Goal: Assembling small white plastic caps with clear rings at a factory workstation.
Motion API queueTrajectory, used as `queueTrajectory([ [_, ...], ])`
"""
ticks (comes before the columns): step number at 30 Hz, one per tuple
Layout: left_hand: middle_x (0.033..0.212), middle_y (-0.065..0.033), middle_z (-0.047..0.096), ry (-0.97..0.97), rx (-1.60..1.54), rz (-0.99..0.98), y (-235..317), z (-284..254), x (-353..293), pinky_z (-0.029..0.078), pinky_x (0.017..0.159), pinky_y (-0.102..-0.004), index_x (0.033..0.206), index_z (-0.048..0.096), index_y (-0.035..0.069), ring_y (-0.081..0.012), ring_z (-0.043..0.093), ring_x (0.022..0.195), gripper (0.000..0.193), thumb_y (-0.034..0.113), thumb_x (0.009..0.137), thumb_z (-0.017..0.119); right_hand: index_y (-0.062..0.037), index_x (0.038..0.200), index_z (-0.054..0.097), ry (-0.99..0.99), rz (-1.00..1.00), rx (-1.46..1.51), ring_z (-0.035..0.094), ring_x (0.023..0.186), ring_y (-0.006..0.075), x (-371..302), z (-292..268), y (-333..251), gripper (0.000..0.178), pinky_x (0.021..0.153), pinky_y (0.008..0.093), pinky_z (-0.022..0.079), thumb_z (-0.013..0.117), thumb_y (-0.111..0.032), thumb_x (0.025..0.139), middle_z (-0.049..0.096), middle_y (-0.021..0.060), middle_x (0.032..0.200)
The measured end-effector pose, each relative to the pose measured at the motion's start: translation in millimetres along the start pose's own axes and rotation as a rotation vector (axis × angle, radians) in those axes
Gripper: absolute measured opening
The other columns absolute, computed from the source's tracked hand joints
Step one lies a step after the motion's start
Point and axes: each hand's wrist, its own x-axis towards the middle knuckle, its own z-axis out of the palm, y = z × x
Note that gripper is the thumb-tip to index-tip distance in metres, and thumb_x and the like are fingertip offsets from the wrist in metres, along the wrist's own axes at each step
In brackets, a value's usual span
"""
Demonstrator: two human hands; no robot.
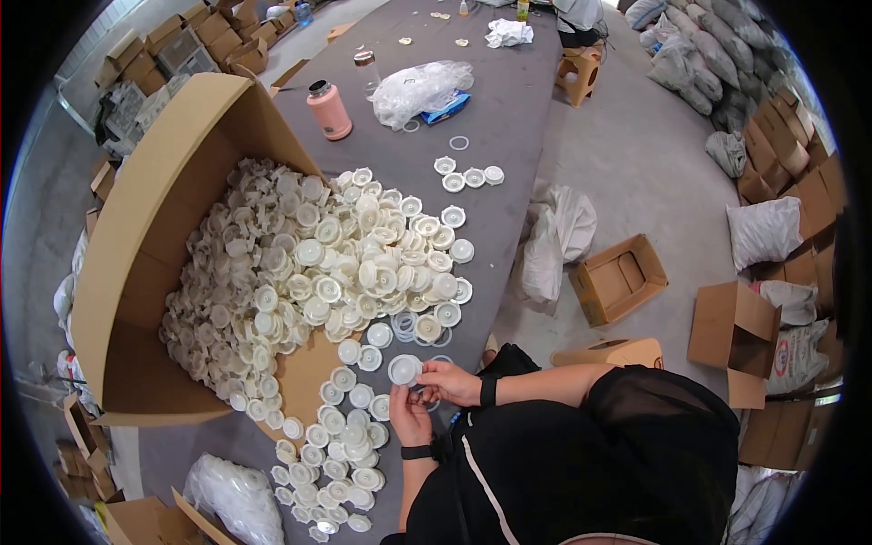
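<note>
A round white plastic cap (404, 369) is held up near the table's right edge, its flat face showing. My right hand (454, 381) pinches it from the right with thumb and fingers. From below, my left hand (411, 420) has its fingertips closed at the cap's lower edge. Close beyond the hands lie several clear rings (404, 323) beside a large heap of similar caps (345, 263). The heap spills out of a big cardboard box (136, 263) tipped on its side. Another group of caps (336, 445) spreads over the table to the left of my left hand.
On the grey table (509, 163) stand a pink thermos (329, 111) and a clear bottle (367, 71), beside a plastic bag (420, 91) and a blue packet (447, 107). A bundle of clear plastic (234, 500) lies near left. Right of the table, an open carton (619, 280) sits on the floor.
</note>
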Motion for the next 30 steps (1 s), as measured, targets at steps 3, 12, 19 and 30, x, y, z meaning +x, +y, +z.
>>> queueTrajectory([
  [3,0.074,-0.0004,0.051,0.075,-0.049,-0.028,1.2,9.0,-3.2,0.036,0.05,-0.0214,0.092,0.051,0.002,-0.0073,0.042,0.057,0.015,0.01,0.079,0.048,-0.0087,0.088,0.046,-0.021,0.014,0.065,0.057,0.057,0.0097,-0.2,0.2,-0.2,0.014,0.048,0.0179,0.043,0.055,-0.018,0.08,0.055,0.0021,0.069],
  [12,0.058,0.0018,0.046,-0.016,-0.2,-0.134,10.3,5.6,-5.3,0.029,0.042,-0.0226,0.071,0.05,0.008,-0.0084,0.035,0.043,0.011,0.018,0.075,0.051,-0.0035,0.081,0.052,-0.025,-0.011,0.124,0.041,0.041,0.0104,1.6,6.6,-0.6,0.023,0.038,0.0213,0.029,0.043,-0.024,0.084,0.053,0.0038,0.062],
  [19,0.073,-0.0016,0.056,0.118,0.053,0.004,16.2,14.8,-11.0,0.043,0.054,-0.0256,0.077,0.053,0.007,-0.0113,0.053,0.062,0.012,0.02,0.078,0.05,-0.0038,0.075,0.056,-0.115,-0.069,-0.098,0.04,0.04,0.0088,-8.4,7.5,-10.1,0.028,0.038,0.0208,0.031,0.043,-0.026,0.084,0.051,0.002,0.057],
  [30,0.077,-0.003,0.057,0.01,0.259,-0.31,16.6,-27.5,7.8,0.044,0.064,-0.0261,0.079,0.055,0.006,-0.0132,0.055,0.07,0.01,0.016,0.079,0.053,-0.0054,0.066,0.055,-0.166,0.287,-0.358,0.044,0.04,0.007,3.5,-0.5,-6.8,0.03,0.036,0.0197,0.033,0.051,-0.032,0.079,0.049,0.0005,0.051],
])
